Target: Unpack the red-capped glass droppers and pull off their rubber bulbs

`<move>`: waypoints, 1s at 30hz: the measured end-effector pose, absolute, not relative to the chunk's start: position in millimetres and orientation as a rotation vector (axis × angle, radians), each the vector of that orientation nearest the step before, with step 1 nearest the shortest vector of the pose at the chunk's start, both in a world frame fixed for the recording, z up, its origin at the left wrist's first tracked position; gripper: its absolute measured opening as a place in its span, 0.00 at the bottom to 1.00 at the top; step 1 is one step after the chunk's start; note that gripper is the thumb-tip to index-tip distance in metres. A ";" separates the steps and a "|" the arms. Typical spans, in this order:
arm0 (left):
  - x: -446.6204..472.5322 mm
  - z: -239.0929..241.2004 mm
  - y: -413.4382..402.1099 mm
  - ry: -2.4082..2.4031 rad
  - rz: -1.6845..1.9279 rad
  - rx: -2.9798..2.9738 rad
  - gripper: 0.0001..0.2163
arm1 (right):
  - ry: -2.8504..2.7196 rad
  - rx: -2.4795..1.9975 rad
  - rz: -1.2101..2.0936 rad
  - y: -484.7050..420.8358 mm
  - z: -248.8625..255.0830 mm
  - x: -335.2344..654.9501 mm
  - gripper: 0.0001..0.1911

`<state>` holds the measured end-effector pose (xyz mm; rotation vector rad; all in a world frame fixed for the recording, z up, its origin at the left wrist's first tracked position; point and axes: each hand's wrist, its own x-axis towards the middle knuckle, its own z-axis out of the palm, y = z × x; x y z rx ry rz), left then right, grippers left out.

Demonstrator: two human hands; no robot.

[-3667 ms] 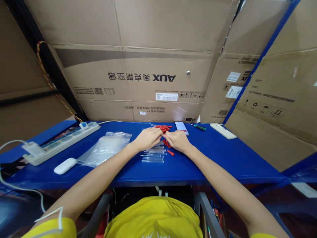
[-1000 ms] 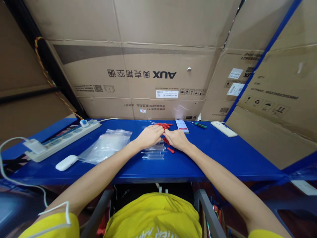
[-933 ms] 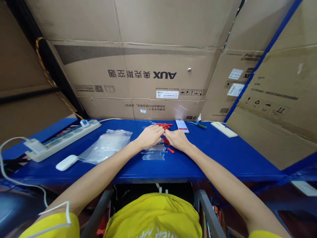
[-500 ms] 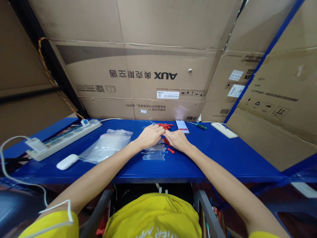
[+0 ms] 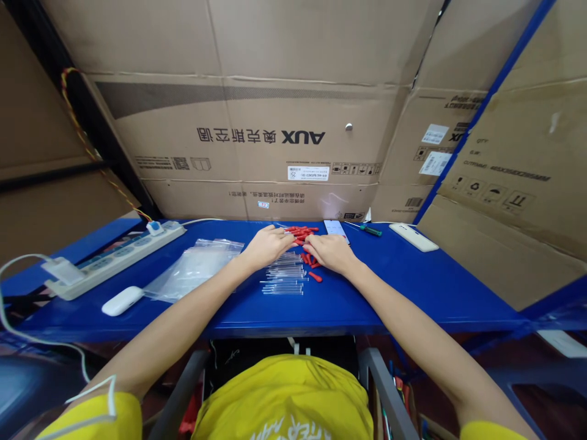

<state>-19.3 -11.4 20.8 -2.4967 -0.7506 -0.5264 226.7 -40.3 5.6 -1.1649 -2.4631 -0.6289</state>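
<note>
My left hand and my right hand lie side by side on the blue table, fingertips close to a small heap of red caps. The fingers of both hands are curled and pinched; what they hold is too small to make out. Just in front of the hands lies a row of several clear thin tubes. A few loose red caps lie to the right of the tubes, beside my right hand.
Clear plastic bags lie left of the tubes. A white power strip and a white oval device sit further left. A phone, a green screwdriver and a white remote lie at the back. Cardboard boxes wall in the table.
Both hands have moved a little farther back towards the heap of red caps, uncovering more of the tube row. The view has shifted slightly.
</note>
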 end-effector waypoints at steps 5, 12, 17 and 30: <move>-14.4 26.6 -15.7 -0.688 -0.550 -2.532 0.21 | -2.497 -1.141 -0.728 -44.8 9.2 217.1 0.26; -58.8 48.4 1.2 -0.777 -0.558 -2.612 0.21 | -2.471 -1.196 -0.702 -33.2 3.1 244.9 0.26; -89.9 55.2 10.4 -1.032 -0.708 -2.499 0.23 | -2.224 -1.346 -0.750 -33.2 10.7 258.1 0.25; -26.2 35.8 -17.3 -0.769 -0.729 -2.622 0.24 | -2.368 -1.263 -0.647 -45.9 6.8 195.5 0.22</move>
